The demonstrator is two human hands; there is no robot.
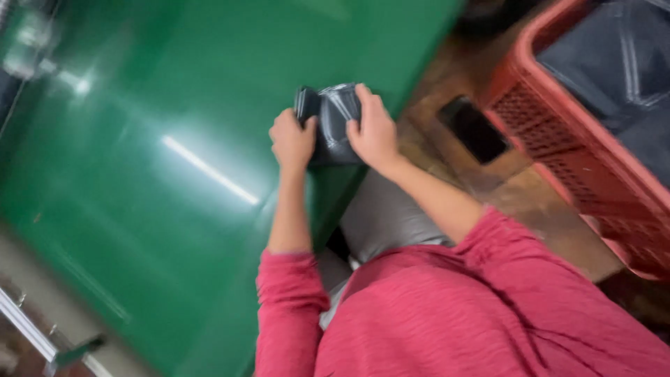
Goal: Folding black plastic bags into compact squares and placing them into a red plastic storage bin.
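A dark grey plastic-wrapped packet [333, 120] lies at the near edge of a glossy green table [160, 174]. My left hand [292, 139] grips its left side with the fingers curled over the edge. My right hand [373, 129] presses on its right side, fingers spread over the top. Both arms wear red sleeves. The picture is tilted and blurred by motion.
A red plastic lattice crate [558, 132] lined with dark plastic stands on the brown floor at the right. A dark flat rectangular thing [474, 129] lies on the floor beside it. A metal frame [42, 335] shows at the lower left.
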